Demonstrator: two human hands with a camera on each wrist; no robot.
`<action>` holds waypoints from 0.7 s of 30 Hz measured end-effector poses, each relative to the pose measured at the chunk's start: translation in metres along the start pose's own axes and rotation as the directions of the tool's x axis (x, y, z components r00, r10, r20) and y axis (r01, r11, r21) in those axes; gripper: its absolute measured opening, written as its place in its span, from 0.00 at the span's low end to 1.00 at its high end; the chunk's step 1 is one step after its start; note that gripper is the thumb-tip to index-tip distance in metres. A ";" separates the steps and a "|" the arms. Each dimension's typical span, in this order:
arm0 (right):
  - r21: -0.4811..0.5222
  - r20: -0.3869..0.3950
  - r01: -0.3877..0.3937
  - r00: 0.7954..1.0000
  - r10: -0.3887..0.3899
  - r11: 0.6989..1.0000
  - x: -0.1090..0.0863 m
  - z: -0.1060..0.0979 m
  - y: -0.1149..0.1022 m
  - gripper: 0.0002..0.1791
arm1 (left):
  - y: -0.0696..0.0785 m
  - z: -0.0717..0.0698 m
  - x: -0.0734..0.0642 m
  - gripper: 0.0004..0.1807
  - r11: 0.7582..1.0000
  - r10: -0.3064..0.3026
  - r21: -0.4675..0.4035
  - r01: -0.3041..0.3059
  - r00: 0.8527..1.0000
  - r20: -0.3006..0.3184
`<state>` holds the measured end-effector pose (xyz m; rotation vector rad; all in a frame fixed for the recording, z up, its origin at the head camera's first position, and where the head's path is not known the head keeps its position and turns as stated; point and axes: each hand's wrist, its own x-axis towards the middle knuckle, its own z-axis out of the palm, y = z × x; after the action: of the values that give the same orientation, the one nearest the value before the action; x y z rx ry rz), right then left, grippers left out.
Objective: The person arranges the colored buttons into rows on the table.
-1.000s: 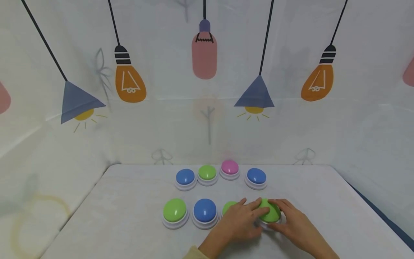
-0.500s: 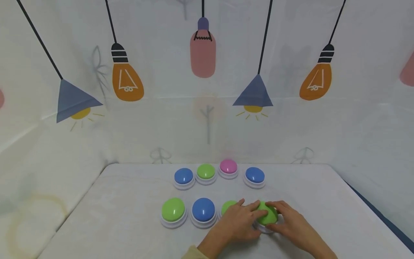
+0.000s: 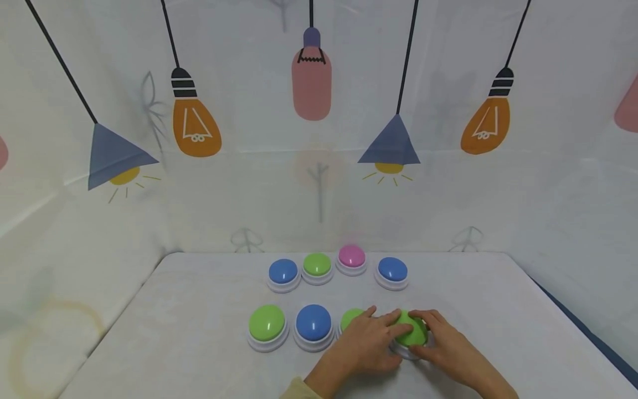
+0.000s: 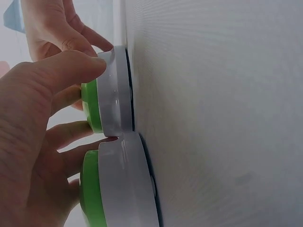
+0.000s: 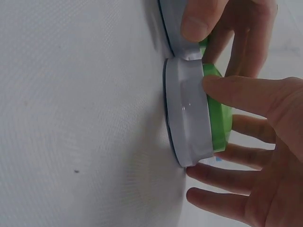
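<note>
A green dome push button with a white base [image 3: 418, 331] sits at the right end of the front row. My right hand [image 3: 451, 346] grips it from the right, thumb at the near edge of the dome and fingers around the far side. From the left, my left hand [image 3: 366, 346] holds the same button, its thumb on the white base in the left wrist view and a finger across the dome. Under that hand, partly hidden, is another green button [image 3: 351, 318]. The two bases meet side by side in the right wrist view.
Further left in the front row stand a blue button [image 3: 313, 322] and a green button [image 3: 267, 322]. Behind them are a blue [image 3: 283, 271], a green [image 3: 317, 264], a pink [image 3: 351, 255] and another blue button [image 3: 392, 269]. The white table [image 3: 174, 321] ends at a lamp-printed curtain [image 3: 249, 183].
The right-end green button has slid slightly left and nearer, towards its green neighbour, with both hands on it. Over the last half second it has stayed nearly still.
</note>
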<state>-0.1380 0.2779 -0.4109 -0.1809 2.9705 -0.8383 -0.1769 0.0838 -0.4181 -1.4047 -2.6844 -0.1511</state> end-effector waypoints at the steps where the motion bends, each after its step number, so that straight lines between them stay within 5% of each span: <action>1: 0.002 0.005 -0.003 1.000 0.003 1.000 0.000 0.000 0.000 0.34 | 0.000 0.000 0.000 0.32 1.000 0.001 0.002 -0.001 1.000 0.002; 21: -0.057 0.017 -0.042 0.999 0.043 0.997 0.000 -0.003 -0.004 0.38 | -0.001 0.003 0.000 0.30 1.000 0.012 0.014 -0.011 0.998 -0.069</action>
<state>-0.1376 0.2762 -0.4066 -0.1262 2.9712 -0.7443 -0.1779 0.0834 -0.4206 -1.3843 -2.6164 -0.1764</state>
